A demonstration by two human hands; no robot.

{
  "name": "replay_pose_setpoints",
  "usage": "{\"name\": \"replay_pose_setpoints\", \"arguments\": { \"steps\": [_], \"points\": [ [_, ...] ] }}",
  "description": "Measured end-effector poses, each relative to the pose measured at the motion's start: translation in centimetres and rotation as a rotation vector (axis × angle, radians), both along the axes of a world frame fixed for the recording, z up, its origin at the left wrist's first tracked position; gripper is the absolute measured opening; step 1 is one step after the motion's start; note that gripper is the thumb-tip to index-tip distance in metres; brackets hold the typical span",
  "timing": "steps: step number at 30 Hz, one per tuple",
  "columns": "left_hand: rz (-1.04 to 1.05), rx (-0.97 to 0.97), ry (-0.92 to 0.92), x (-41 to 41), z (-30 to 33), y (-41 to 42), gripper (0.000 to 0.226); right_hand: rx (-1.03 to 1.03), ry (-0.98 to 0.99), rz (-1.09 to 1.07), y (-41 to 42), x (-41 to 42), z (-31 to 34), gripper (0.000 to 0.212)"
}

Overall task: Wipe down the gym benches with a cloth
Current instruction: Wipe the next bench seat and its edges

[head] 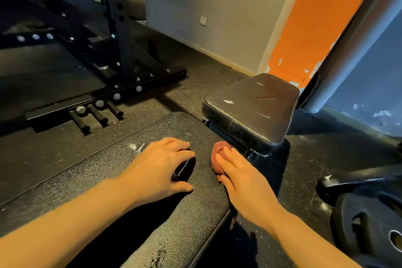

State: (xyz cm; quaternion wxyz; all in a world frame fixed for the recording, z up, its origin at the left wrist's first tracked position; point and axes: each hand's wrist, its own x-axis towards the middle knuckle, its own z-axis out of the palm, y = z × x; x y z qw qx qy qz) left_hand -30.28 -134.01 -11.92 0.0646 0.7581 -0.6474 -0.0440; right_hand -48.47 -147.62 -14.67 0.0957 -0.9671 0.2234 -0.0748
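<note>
A long black bench pad (104, 172) with a cracked, textured cover runs from the lower middle toward the far right. Beyond its end sits a shorter, scuffed black seat pad (252, 104). My right hand (241, 183) grips a bunched reddish-brown cloth (217, 151) and presses it against the long pad's right edge near its far end. My left hand (158, 165) rests on top of the long pad, with its fingers and thumb curled around a small glossy black object (185, 169) that I cannot identify.
A black power rack (118, 28) stands on the rubber floor at the left, with short storage pegs (93, 115) sticking out of its base. A black weight plate (365, 220) lies on the floor at the lower right. Grey and orange walls close the back.
</note>
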Motion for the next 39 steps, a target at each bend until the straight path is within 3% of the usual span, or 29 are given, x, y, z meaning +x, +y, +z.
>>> {"name": "replay_pose_setpoints", "arguments": {
  "steps": [7, 11, 14, 18, 23, 28, 33, 39],
  "points": [
    [0.082, 0.187, 0.07, 2.0, 0.6, -0.5, 0.099, 0.079, 0.087, -0.071, -3.8, 6.9, 0.7, 0.055],
    [0.079, 0.212, 0.021, 1.9, 0.5, -0.7, 0.1, 0.004, 0.097, 0.058, -2.0, 6.0, 0.7, 0.054],
    [0.079, 0.216, -0.003, 1.8, 0.6, -0.9, 0.099, 0.034, 0.109, 0.089, -2.8, 6.3, 0.8, 0.055],
    [0.072, 0.195, -0.01, 1.8, 0.6, -0.8, 0.1, 0.088, 0.081, -0.024, -3.9, 9.4, 1.0, 0.054],
    [0.068, 0.169, -0.021, 1.6, 0.3, -0.6, 0.097, 0.07, 0.061, 0.118, -2.0, 9.2, 0.3, 0.053],
    [0.076, 0.178, -0.003, 1.7, 0.1, -0.5, 0.1, 0.142, 0.076, 0.0, -4.7, 12.2, 0.8, 0.052],
    [0.073, 0.14, 0.013, 2.0, -0.4, -0.5, 0.099, 0.108, 0.091, 0.178, -3.5, 12.1, 0.3, 0.051],
    [0.078, 0.122, 0.045, 2.2, -0.9, -0.4, 0.098, 0.128, 0.017, 0.055, -4.5, 15.5, 0.5, 0.047]
  ]
}}
